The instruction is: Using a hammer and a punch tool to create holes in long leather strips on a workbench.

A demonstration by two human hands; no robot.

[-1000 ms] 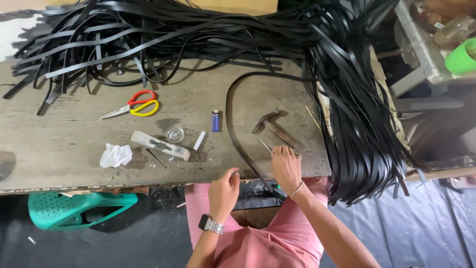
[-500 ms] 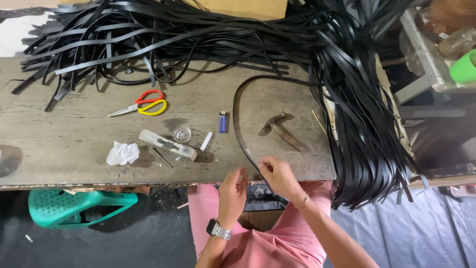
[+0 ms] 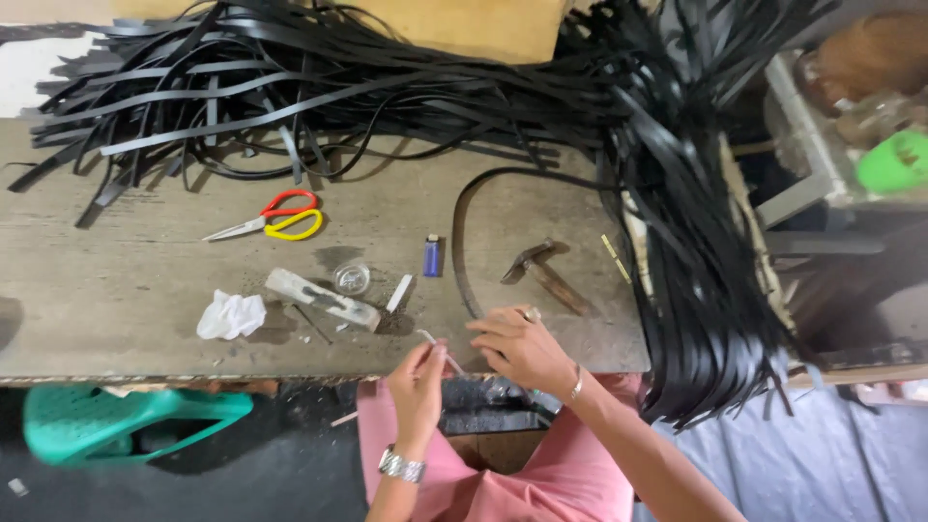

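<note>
Beside the small glass jar [image 3: 351,278], left hand [image 3: 418,379] pinches a rod [image 3: 437,348].

Wooden bench [image 3: 116,290] bears scissors [image 3: 266,220], hammer [image 3: 541,271], straps [image 3: 319,87].

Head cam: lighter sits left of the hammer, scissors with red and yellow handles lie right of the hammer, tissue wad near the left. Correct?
Not quite. In the head view the scissors with red and yellow handles lie left of the hammer, and left of the blue lighter too. The lighter does sit left of the hammer, and the crumpled white tissue is towards the left of the table.
</note>
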